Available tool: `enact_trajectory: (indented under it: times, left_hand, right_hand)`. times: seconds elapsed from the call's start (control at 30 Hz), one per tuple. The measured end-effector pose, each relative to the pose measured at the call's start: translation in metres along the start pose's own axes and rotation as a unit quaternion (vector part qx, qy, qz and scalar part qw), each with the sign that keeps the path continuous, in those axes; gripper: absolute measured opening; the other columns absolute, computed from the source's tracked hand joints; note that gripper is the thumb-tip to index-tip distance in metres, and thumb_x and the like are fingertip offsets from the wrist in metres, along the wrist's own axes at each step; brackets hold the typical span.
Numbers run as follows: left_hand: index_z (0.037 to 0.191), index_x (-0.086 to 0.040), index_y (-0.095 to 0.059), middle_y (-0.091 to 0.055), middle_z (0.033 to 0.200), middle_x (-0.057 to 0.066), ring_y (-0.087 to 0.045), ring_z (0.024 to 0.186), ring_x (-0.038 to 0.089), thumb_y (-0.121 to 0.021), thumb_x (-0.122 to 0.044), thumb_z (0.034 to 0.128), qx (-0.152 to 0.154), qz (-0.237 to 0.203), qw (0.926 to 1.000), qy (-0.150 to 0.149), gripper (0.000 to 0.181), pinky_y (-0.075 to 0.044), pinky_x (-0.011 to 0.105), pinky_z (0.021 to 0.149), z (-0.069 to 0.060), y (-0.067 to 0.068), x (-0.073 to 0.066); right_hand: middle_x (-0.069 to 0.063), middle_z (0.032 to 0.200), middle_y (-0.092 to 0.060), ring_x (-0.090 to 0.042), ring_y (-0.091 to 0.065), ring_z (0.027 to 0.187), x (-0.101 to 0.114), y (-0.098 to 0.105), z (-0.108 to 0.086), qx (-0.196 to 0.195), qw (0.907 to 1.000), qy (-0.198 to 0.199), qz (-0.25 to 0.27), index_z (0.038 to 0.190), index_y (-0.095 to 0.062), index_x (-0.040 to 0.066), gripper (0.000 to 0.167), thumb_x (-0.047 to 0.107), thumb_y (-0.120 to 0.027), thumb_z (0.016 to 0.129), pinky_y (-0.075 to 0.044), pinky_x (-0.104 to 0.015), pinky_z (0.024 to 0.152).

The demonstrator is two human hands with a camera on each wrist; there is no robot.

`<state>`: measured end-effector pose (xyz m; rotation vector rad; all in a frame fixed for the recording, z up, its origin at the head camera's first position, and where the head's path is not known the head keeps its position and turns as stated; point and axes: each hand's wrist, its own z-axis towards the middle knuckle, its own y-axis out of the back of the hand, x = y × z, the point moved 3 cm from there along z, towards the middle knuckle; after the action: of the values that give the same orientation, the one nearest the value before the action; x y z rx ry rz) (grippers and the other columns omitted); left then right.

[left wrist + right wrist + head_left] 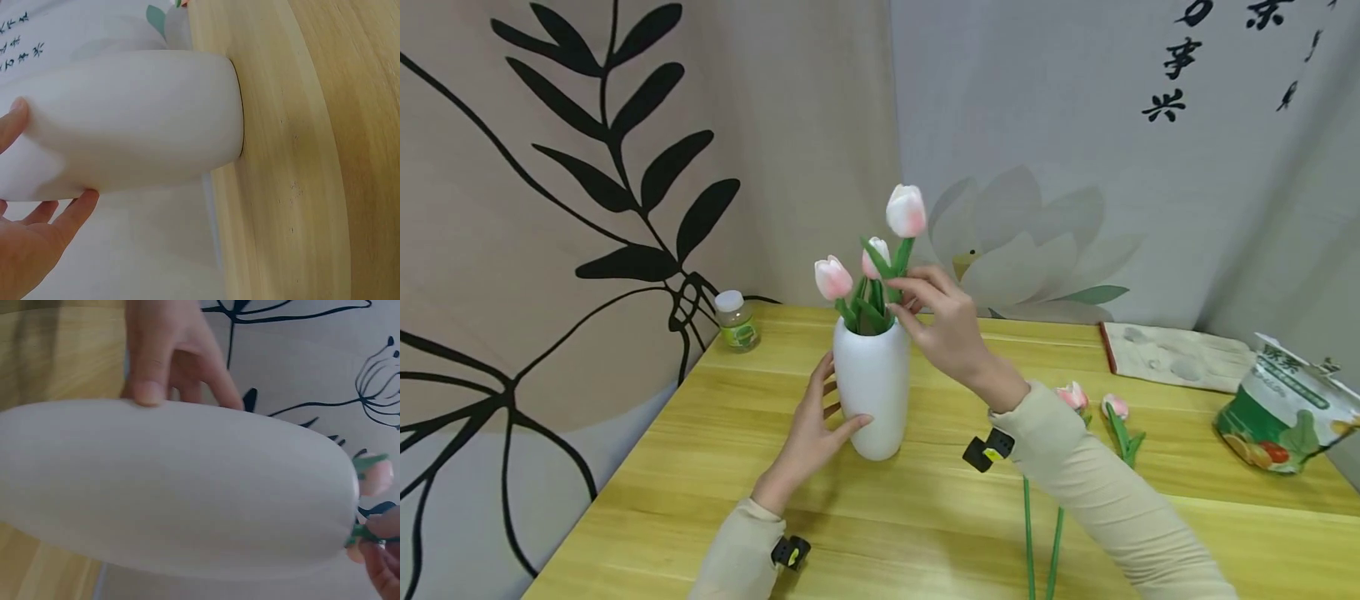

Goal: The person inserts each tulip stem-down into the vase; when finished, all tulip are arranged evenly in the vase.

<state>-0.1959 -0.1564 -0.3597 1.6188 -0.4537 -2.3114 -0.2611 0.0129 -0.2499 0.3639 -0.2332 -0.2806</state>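
A white vase point(872, 392) stands upright on the wooden table. My left hand point(812, 425) steadies it from the left, thumb on the front and fingers around the side; the left wrist view also shows these fingertips point(87, 200) touching the wall. At the vase's mouth, my right hand point(951, 333) pinches the green stem of the tallest pink-white tulip point(906, 211). Its lower stem is hidden by the vase. Two more tulips, one at the left point(833, 277) and one behind point(876, 257), rise from the opening among green leaves.
Under and beside my right forearm lie two tulips, one pink bloom point(1072, 395) and another point(1116, 407), with long stems. A small white-capped jar point(737, 321) stands back left. At right are a flat pale item point(1180, 354) and a green-white bag point(1285, 408).
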Motion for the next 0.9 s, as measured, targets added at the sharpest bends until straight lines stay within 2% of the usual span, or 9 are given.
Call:
enact_trajectory:
  times: [0.2, 0.3, 0.43, 0.53, 0.67, 0.9]
  left_hand:
    - [0.142, -0.011, -0.007, -0.025, 0.139, 0.023, -0.037, 0.121, 0.042, -0.067, -0.011, 0.0781, 0.001, 0.001, 1.0, 0.001, 0.088, -0.042, 0.054, 0.093, 0.002, -0.001, 0.001]
    - [0.142, -0.013, -0.007, -0.024, 0.14, 0.021, -0.037, 0.121, 0.041, -0.068, -0.013, 0.0774, 0.0, -0.001, 1.0, 0.002, 0.09, -0.042, 0.053, 0.093, 0.004, -0.002, 0.012]
    - [0.143, -0.022, -0.006, -0.025, 0.141, 0.015, -0.038, 0.121, 0.039, -0.069, -0.02, 0.076, -0.004, -0.001, 1.0, -0.001, 0.092, -0.042, 0.053, 0.093, 0.008, -0.004, 0.027]
    - [0.142, -0.028, -0.006, -0.026, 0.141, 0.013, -0.039, 0.121, 0.037, -0.069, -0.025, 0.0757, -0.007, 0.003, 0.9999, -0.01, 0.092, -0.043, 0.052, 0.092, 0.008, -0.004, 0.03]
    - [0.141, -0.031, -0.006, -0.027, 0.14, 0.013, -0.039, 0.12, 0.038, -0.069, -0.028, 0.076, -0.01, 0.004, 0.9998, -0.018, 0.091, -0.044, 0.053, 0.091, 0.007, -0.003, 0.03]
    - [0.142, -0.029, -0.006, -0.027, 0.14, 0.013, -0.04, 0.12, 0.036, -0.069, -0.027, 0.0758, -0.012, 0.003, 0.9999, -0.008, 0.091, -0.044, 0.051, 0.091, 0.006, -0.002, 0.032]
  right_hand:
    - [-0.011, 0.087, -0.059, -0.015, -0.058, 0.07, 0.0, -0.01, -0.009, 0.079, 0.9962, -0.014, 0.033, 0.087, -0.068, 0.0, 0.012, -0.003, -0.065, 0.075, -0.052, -0.024, 0.059]
    - [-0.009, 0.086, -0.06, -0.016, -0.058, 0.074, 0.0, -0.01, -0.01, 0.102, 0.9938, -0.022, 0.038, 0.084, -0.069, 0.001, 0.009, -0.001, -0.062, 0.079, -0.051, -0.026, 0.06]
    - [-0.011, 0.092, -0.058, -0.02, -0.054, 0.084, 0.002, -0.011, -0.012, 0.143, 0.9892, -0.03, 0.011, 0.09, -0.068, 0.003, 0.014, 0.002, -0.057, 0.083, -0.05, -0.028, 0.068]
    - [-0.013, 0.098, -0.055, -0.023, -0.049, 0.091, 0.004, -0.011, -0.014, 0.169, 0.985, -0.035, -0.013, 0.095, -0.067, 0.004, 0.017, 0.003, -0.053, 0.086, -0.048, -0.032, 0.075]
    - [-0.013, 0.101, -0.053, -0.023, -0.047, 0.093, 0.005, -0.011, -0.018, 0.173, 0.984, -0.039, -0.015, 0.098, -0.066, 0.005, 0.018, 0.004, -0.052, 0.087, -0.047, -0.033, 0.077]
    - [-0.012, 0.104, -0.054, -0.022, -0.05, 0.094, 0.006, -0.007, -0.027, 0.143, 0.9891, -0.035, 0.01, 0.102, -0.065, 0.005, 0.02, 0.005, -0.056, 0.084, -0.047, -0.032, 0.075]
